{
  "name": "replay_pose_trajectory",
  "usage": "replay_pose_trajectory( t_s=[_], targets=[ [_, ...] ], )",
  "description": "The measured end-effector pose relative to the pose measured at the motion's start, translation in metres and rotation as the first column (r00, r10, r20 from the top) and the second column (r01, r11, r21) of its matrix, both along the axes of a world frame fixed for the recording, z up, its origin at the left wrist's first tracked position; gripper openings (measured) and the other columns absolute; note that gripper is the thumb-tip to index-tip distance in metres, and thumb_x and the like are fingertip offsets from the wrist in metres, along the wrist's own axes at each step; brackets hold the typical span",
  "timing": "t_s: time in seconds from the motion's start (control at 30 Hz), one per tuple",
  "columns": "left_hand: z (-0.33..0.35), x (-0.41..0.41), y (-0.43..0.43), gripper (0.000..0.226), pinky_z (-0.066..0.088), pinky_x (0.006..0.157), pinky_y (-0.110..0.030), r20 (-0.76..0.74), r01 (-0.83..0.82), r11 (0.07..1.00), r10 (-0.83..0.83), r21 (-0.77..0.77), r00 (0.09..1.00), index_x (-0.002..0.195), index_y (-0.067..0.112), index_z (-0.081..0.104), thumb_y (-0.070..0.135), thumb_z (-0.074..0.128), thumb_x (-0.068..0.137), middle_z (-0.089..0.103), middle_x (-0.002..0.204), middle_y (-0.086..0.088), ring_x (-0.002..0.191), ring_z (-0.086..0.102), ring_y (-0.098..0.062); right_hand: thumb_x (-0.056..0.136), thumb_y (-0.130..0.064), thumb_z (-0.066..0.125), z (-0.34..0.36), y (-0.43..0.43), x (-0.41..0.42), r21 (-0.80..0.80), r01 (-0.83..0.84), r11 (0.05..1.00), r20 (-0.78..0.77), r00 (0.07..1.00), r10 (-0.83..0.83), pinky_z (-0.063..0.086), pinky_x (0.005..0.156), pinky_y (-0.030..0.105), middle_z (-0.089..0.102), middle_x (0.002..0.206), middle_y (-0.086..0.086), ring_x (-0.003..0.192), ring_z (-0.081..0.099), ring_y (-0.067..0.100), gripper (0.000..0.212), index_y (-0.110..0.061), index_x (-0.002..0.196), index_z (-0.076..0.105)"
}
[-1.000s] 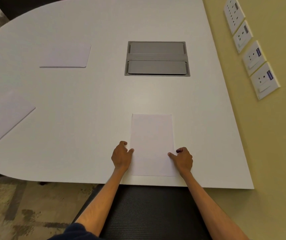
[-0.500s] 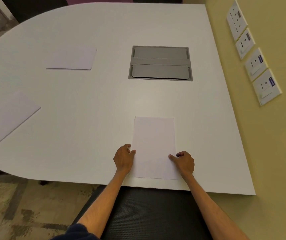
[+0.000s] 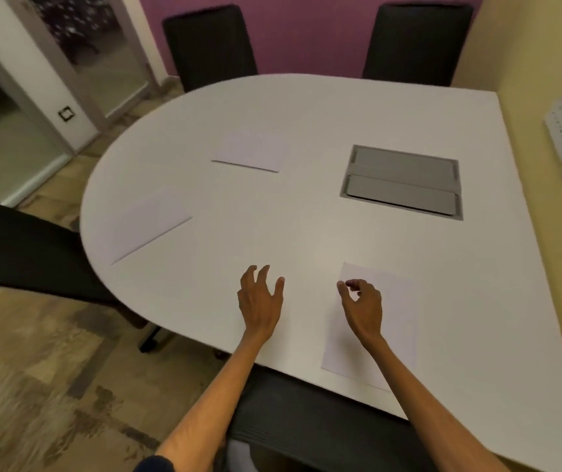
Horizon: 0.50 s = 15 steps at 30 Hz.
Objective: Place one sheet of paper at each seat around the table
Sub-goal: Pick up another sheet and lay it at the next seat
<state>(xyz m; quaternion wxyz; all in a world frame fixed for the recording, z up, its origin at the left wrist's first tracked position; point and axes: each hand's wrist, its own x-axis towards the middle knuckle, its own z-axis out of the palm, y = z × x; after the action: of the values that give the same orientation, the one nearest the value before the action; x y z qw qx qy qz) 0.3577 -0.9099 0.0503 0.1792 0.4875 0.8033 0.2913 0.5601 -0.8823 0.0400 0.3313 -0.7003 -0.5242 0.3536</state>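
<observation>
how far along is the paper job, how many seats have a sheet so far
Three sheets lie flat on the table: near sheet, left sheet, far-left sheet. Left hand and right hand hover empty. Far-right chair has no sheet before it: that seat looks left.

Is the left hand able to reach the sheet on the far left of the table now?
Probably yes: the left hand is empty and open above bare table, and nothing lies between it and that sheet.
</observation>
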Motion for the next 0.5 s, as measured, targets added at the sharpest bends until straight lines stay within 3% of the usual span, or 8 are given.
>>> replay_pose_trajectory(
  t_s=[0.17, 0.5],
  targets=[
    [0.03, -0.086, -0.03, 0.057, 0.02, 0.118, -0.047, -0.105, -0.086, 0.993, 0.095, 0.085, 0.99, 0.148, 0.022, 0.038, 0.048, 0.045, 0.098, 0.028, 0.159, -0.005, 0.149, 0.022, -0.023, 0.093, -0.048, 0.057, 0.03, -0.006, -0.096, 0.109, -0.147, 0.983, 0.041, 0.989, 0.143, 0.04, 0.108, 0.042, 0.055, 0.133, 0.001, 0.129, 0.046, 0.02, 0.048, -0.019, 0.131, 0.056],
    [0.07, -0.302, -0.129, 0.066, 0.017, 0.12, -0.049, -0.171, -0.337, 0.928, 0.362, 0.156, 0.916, 0.152, 0.017, 0.03, 0.055, 0.035, 0.099, 0.022, 0.162, -0.007, 0.151, 0.015, -0.024, 0.094, -0.055, 0.048, 0.07, -0.051, -0.331, 0.269, -0.424, 0.865, 0.127, 0.905, 0.405, 0.031, 0.111, 0.039, 0.044, 0.148, 0.001, 0.137, 0.039, 0.021, 0.06, -0.024, 0.145, 0.039]
  ],
)
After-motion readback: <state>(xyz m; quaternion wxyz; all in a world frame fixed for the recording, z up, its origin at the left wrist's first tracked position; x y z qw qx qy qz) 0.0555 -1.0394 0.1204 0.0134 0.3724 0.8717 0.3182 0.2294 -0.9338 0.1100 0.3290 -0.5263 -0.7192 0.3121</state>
